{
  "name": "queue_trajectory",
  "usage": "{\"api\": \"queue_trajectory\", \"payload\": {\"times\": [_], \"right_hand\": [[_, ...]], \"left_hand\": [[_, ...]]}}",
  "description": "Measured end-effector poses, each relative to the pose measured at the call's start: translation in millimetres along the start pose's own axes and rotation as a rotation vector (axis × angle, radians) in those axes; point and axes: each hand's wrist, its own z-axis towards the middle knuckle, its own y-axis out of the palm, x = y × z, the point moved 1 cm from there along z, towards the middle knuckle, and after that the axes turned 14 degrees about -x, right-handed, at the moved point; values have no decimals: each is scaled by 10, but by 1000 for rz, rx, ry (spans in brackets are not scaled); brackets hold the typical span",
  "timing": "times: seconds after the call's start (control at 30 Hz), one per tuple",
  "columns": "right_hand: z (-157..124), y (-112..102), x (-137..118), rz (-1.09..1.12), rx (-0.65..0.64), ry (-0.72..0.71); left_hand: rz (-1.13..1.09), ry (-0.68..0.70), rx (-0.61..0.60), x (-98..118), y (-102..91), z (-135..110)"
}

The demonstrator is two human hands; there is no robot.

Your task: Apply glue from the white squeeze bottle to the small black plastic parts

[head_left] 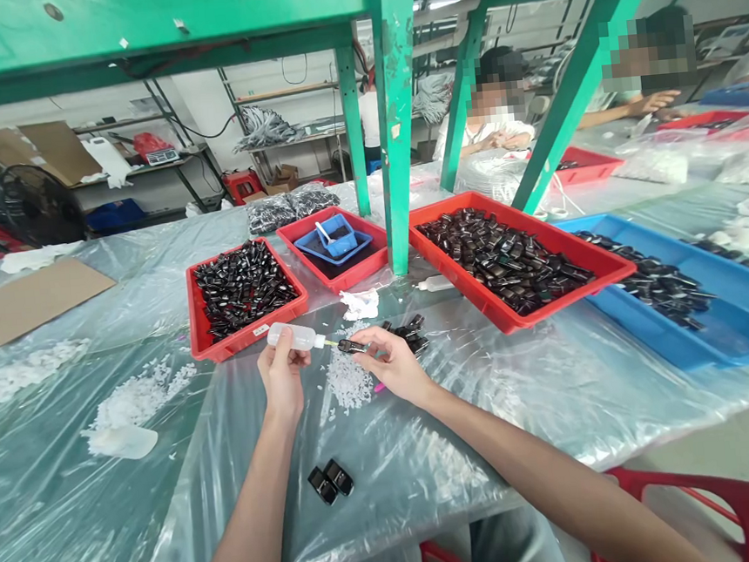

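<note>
My left hand (282, 378) is closed round a translucent squeeze bottle (297, 336) with a thin nozzle, tilted to the right. The nozzle tip meets or nearly meets a small black plastic part (352, 346), which my right hand (391, 360) pinches between thumb and fingers. Under both hands lies a scatter of small white plastic pieces (350, 384). Several loose black parts (412, 335) are heaped just behind my right hand. Nearer to me, two black parts (331, 482) rest side by side on the plastic-covered table (381, 508).
Red trays (249, 340) (515, 321) of black parts stand left and right. Another red tray (341, 279) holds small blue trays (334, 242). A blue tray (745, 318) lies right. A green post (398, 139) rises ahead. Two co-workers (495, 122) (645, 74) sit across.
</note>
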Motion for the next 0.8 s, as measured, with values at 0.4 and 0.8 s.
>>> {"api": "queue_trajectory", "payload": {"times": [0.4,0.8], "right_hand": [[-25,-180,-98,-226,51,5],[-386,-1047,-372,-1043,-106,148]], "left_hand": [[-62,-27,46,-28,-63,55],[-159,-1,56,54,-67,63]]}}
